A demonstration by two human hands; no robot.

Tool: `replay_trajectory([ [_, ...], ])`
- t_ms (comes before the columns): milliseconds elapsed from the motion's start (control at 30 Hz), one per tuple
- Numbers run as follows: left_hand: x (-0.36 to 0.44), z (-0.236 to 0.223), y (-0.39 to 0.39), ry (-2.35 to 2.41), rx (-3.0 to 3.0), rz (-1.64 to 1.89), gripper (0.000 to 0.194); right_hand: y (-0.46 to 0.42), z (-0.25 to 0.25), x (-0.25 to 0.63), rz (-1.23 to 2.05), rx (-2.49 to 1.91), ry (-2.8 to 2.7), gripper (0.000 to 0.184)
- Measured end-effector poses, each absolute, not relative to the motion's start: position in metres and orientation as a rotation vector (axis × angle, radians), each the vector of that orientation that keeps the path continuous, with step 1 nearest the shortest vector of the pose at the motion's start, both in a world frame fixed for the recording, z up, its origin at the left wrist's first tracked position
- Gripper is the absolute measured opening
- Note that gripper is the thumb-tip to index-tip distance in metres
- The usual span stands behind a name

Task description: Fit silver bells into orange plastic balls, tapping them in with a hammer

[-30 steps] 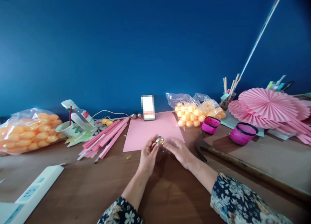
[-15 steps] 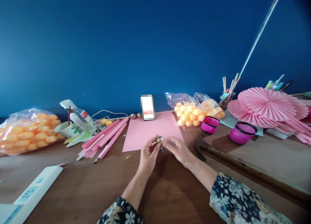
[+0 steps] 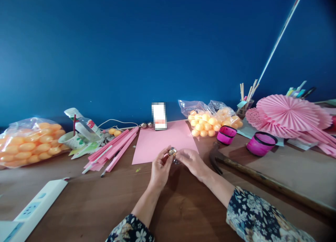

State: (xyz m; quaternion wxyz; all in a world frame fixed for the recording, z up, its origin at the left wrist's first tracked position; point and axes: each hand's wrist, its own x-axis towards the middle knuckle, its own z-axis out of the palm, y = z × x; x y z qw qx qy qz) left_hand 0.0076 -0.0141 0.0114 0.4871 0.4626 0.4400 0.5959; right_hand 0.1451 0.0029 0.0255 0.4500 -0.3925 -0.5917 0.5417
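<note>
Between my hands is a small shiny silver-and-gold ornament [image 3: 172, 151], rounded on top, with a second glittering part just below it. Its exact kind is too small to make out. My left hand [image 3: 160, 169] pinches it from the left with thumb and fingers closed. From the right, the fingertips of my right hand [image 3: 193, 162] are pressed together at its edge. Both hands are over the near edge of a pink paper sheet [image 3: 165, 139] lying on the brown table [image 3: 181, 207].
A blurred white phone-like rectangle [image 3: 159, 116] stands behind the sheet, beside shiny balls [image 3: 144, 125]. Bags of orange balls [image 3: 203, 123] lie on both sides. A hammer [image 3: 252, 170], magenta bands [image 3: 261, 144], pink paper fans [image 3: 290, 112], pink strips [image 3: 112, 149] and a power strip [image 3: 39, 203] surround the hands.
Almost nothing differs. My hands keep the same grip on the shiny ornament, and the view has shifted very slightly.
</note>
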Motion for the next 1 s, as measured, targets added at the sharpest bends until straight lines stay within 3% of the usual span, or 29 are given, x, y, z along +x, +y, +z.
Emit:
replay_trajectory([
  [1000, 0.006, 0.0088, -0.0124, 1.138, 1.289, 1.441, 0.039, 0.0025, 0.0261, 0.1449, 1.301, -1.011, -1.496, 0.027],
])
